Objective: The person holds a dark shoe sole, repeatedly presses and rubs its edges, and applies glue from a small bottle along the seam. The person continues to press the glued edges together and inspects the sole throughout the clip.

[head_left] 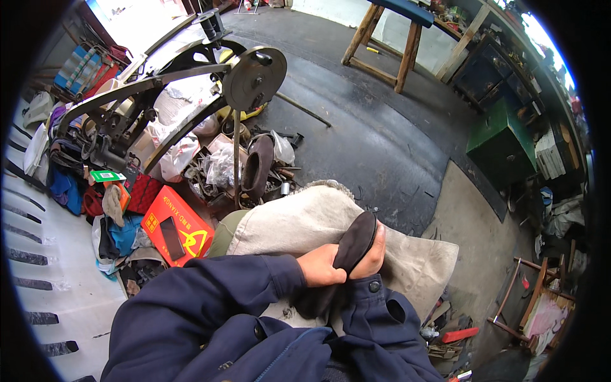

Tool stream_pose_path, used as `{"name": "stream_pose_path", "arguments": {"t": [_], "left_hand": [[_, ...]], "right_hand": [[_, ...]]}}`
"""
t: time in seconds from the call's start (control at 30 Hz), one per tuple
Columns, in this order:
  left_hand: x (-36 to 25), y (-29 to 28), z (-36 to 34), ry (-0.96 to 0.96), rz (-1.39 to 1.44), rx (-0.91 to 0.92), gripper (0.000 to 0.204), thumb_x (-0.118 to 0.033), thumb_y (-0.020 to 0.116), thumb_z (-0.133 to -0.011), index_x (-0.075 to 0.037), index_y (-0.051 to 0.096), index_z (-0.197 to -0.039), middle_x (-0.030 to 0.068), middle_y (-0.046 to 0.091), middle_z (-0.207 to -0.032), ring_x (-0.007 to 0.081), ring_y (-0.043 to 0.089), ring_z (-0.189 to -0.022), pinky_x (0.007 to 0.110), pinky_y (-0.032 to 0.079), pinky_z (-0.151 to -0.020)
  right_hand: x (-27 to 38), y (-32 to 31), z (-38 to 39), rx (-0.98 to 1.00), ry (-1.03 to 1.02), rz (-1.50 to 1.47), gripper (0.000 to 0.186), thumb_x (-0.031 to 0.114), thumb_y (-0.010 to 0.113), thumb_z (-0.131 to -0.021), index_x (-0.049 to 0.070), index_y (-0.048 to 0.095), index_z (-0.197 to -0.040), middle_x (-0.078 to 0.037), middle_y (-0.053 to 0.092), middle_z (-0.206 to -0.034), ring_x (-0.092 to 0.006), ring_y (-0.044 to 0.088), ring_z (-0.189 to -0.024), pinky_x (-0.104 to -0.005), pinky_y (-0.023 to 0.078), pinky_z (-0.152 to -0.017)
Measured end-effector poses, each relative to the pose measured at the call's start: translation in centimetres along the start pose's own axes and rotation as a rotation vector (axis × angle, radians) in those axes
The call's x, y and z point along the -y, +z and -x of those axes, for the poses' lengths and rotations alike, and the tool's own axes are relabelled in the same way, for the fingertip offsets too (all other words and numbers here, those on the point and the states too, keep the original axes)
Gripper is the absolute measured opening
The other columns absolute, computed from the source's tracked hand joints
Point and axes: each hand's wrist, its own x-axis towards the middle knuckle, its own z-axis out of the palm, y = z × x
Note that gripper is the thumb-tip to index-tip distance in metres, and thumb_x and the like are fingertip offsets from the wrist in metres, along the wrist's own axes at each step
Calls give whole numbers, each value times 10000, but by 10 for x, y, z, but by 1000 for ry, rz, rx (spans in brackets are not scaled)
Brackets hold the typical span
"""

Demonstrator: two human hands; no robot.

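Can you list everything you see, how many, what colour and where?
held shoe: 1, dark brown, middle
cloth: 1, beige, middle, beneath the shoe
machine: 1, black and grey, upper left
box: 1, red, left
flat slab: 1, dark brown, on box
loose shoe: 1, dark, below the machine's wheel
stool: 1, blue seat, brown legs, top
chest: 1, green, right
wooden frame: 1, brown, lower right
small clutter: uncountable, mixed colours, both sides
sleeves: 2, navy, bottom
left hand: 1, bare, gripping the shoe
right hand: 1, bare, gripping the shoe
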Motion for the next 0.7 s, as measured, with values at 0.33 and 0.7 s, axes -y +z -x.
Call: {"name": "stream_pose_path", "arguments": {"t": [0.33, 0.7], "left_hand": [[1, 0, 0, -76, -26, -6, 389, -55, 612, -765, 24, 604, -1147, 67, 661, -1008, 157, 597, -965, 309, 486, -906], [0, 1, 3, -54, 51, 37, 382, -49, 609, -767, 21, 607, -1143, 54, 657, -1015, 146, 594, -974, 298, 483, -904]], "right_hand": [[-9, -1, 5, 2, -81, 192, 492, 254, 547, -981, -62, 516, -1356, -215, 614, -1292, -339, 605, -1186, -401, 459, -1038], [-13, 5, 5, 6, 580, -736, 568, 465, 363, -1058, -2, 581, -1297, -81, 646, -1192, -207, 616, -1073, -338, 491, -967]]}}
